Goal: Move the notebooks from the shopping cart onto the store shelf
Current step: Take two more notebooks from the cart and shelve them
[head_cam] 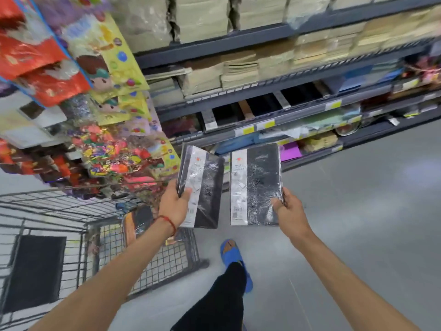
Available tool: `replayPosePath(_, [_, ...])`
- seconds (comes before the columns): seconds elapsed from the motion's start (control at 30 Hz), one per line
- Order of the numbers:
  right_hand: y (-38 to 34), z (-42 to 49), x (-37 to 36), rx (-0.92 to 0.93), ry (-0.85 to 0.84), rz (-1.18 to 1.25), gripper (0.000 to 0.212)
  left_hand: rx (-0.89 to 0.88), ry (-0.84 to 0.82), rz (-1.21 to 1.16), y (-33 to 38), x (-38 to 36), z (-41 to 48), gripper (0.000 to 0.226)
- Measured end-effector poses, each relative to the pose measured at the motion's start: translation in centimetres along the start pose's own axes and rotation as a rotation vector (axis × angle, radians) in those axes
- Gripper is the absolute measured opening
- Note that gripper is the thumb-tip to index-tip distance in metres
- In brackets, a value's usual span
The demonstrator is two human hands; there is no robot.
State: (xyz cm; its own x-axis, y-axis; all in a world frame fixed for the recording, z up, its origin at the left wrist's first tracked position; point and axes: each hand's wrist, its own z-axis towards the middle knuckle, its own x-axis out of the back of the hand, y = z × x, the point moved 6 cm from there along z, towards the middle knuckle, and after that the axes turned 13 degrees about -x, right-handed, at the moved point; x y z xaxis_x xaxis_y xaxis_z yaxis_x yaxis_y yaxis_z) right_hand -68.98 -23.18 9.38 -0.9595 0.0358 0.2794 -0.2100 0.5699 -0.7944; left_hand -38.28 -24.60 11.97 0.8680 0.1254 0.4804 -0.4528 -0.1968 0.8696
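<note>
notebooks | left hand [174, 206] grips one [202, 187] | right hand [290, 211] grips other [256, 185]

Both notebooks [255, 185] wear glossy, crinkled plastic wrap over black covers with a white paper strip. The shopping cart [100, 235] is grey metal wire — the floor [358, 211] smooth, faintly shiny. The shelf [262, 34] looks like matt dark metal.
</note>
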Motion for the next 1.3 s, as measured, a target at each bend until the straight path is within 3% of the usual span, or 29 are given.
replayPosePath(0.23, [-4.5,10.4,0.0,-0.043,-0.078,-0.038,0.027,0.147,0.002,0.017,-3.4,-5.1,8.7,0.047])
replayPosePath(0.4, [-7.4,15.9,-0.9,-0.04,-0.201,-0.118,0.033,0.219,0.105,0.061,-1.1,-5.8,10.8,0.034])
replayPosePath(0.6, [-9.0,23.1,-3.3,-0.064,-0.321,-0.126,0.028,0.311,0.253,0.064,-2.6,-7.4,11.9,0.041])
replayPosePath(0.7, [-8.9,26.8,-4.9,-0.032,-0.389,-0.186,0.038,0.369,0.326,0.043,-3.4,-8.4,12.0,0.046])
replayPosePath(0.8, [-10.0,28.5,-6.3,-0.043,-0.444,-0.161,0.034,0.412,0.389,0.054,-4.2,-8.9,12.1,0.03])
replayPosePath(0.9, [-10.2,29.7,-7.6,-0.079,-0.509,-0.135,0.049,0.408,0.419,0.053,-4.8,-9.5,12.5,0.022])
replayPosePath(0.97, [-9.7,30.4,-7.9,-0.08,-0.481,-0.151,0.059,0.398,0.423,0.04,-5.0,-9.8,12.7,0.026])
replayPosePath(1.07, [-9.8,29.7,-7.3,-0.035,-0.439,-0.115,0.052,0.366,0.424,-0.019,-5.1,-10.2,13.0,0.028])
replayPosePath(1.23, [-8.4,28.5,-7.7,0.137,-0.488,-0.292,0.111,0.341,0.433,-0.034,-5.3,-10.1,13.4,0.023])
replayPosePath(1.3, [-8.2,28.7,-8.1,0.18,-0.408,-0.379,0.114,0.33,0.429,-0.036,-5.6,-10.1,13.6,0.02])
